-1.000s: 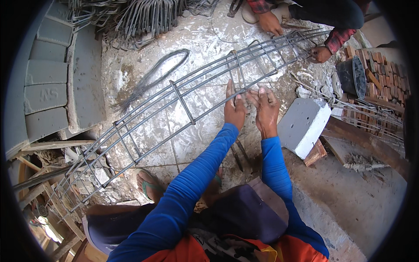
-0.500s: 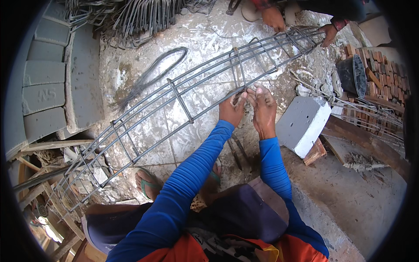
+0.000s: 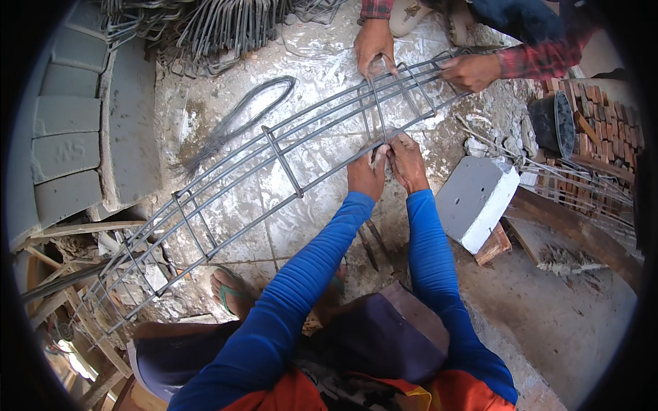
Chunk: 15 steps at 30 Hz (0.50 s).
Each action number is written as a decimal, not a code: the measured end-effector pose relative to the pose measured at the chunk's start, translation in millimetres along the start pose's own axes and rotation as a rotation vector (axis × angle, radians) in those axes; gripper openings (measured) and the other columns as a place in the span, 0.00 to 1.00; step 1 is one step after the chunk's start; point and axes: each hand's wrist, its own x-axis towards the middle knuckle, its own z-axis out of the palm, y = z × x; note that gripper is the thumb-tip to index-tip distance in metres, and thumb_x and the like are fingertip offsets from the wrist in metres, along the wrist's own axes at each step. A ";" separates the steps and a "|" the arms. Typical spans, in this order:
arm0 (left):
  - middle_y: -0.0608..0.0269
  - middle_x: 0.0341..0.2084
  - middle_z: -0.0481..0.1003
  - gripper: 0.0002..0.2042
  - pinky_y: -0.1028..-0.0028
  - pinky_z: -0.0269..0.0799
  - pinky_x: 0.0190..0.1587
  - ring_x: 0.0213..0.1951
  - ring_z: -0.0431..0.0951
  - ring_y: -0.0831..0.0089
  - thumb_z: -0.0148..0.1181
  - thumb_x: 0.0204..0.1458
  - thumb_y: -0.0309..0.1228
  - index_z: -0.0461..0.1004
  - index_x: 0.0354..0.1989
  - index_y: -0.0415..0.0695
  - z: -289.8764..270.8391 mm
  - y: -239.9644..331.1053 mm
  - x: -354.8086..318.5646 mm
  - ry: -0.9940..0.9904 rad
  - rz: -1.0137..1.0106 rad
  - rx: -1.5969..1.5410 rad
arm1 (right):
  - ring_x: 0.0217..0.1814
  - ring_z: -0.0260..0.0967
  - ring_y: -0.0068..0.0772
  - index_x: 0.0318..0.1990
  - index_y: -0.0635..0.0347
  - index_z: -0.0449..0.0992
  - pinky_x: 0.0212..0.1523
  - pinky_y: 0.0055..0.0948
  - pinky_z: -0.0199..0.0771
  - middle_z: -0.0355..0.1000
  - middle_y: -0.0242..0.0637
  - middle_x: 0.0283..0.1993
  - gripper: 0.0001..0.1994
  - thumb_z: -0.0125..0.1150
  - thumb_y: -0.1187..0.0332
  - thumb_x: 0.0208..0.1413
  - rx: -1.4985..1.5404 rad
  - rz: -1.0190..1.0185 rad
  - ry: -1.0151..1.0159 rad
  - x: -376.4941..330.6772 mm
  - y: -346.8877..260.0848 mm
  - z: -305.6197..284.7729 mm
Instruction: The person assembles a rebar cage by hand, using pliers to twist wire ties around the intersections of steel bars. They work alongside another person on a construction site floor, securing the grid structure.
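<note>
A long rebar cage (image 3: 282, 162) runs from the lower left to the upper right, with square stirrups around its long bars. My left hand (image 3: 367, 174) is closed at the near bar, thumb and fingers pinching it beside a stirrup (image 3: 373, 103). Close against it, my right hand (image 3: 409, 164) pinches at the same joint. Whatever lies between its fingertips is too small to make out. Across the cage, a co-worker's one hand (image 3: 375, 46) grips the top of that stirrup. Their other hand (image 3: 473, 71) holds the cage's far right part.
A loop of thin tie wire (image 3: 269, 88) lies beyond the cage. Bent stirrups (image 3: 223, 31) are heaped at the back. Grey blocks (image 3: 67, 152) line the left. At right are a white-grey block (image 3: 476, 198), a black bucket (image 3: 552, 123), stacked bricks (image 3: 603, 116) and a timber beam (image 3: 582, 233).
The co-worker's hands have moved left along the cage, one now on the stirrup by my hands. My right hand has closed in toward the joint; my left stays near the same spot.
</note>
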 end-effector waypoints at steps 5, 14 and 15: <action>0.44 0.38 0.81 0.18 0.61 0.74 0.46 0.39 0.81 0.49 0.63 0.59 0.43 0.80 0.46 0.39 -3.5 16.2 4.4 0.029 -0.077 0.022 | 0.42 0.73 0.24 0.56 0.73 0.73 0.40 0.21 0.75 0.76 0.40 0.44 0.18 0.59 0.67 0.66 -0.045 -0.041 -0.062 26.8 -18.7 21.4; 0.45 0.39 0.80 0.15 0.60 0.73 0.47 0.41 0.80 0.49 0.63 0.59 0.40 0.81 0.45 0.40 -3.4 -1.3 4.4 0.124 0.006 0.031 | 0.44 0.80 0.41 0.52 0.70 0.76 0.47 0.36 0.79 0.80 0.51 0.42 0.17 0.58 0.65 0.64 -0.934 -0.507 0.415 -23.2 -81.5 48.0; 0.45 0.39 0.80 0.15 0.60 0.73 0.47 0.41 0.80 0.49 0.63 0.59 0.40 0.81 0.45 0.40 -1.3 -0.4 1.4 0.120 0.027 0.023 | 0.45 0.79 0.45 0.51 0.69 0.77 0.48 0.38 0.78 0.79 0.52 0.43 0.18 0.59 0.62 0.63 -1.182 -0.420 0.296 -20.7 -89.8 54.1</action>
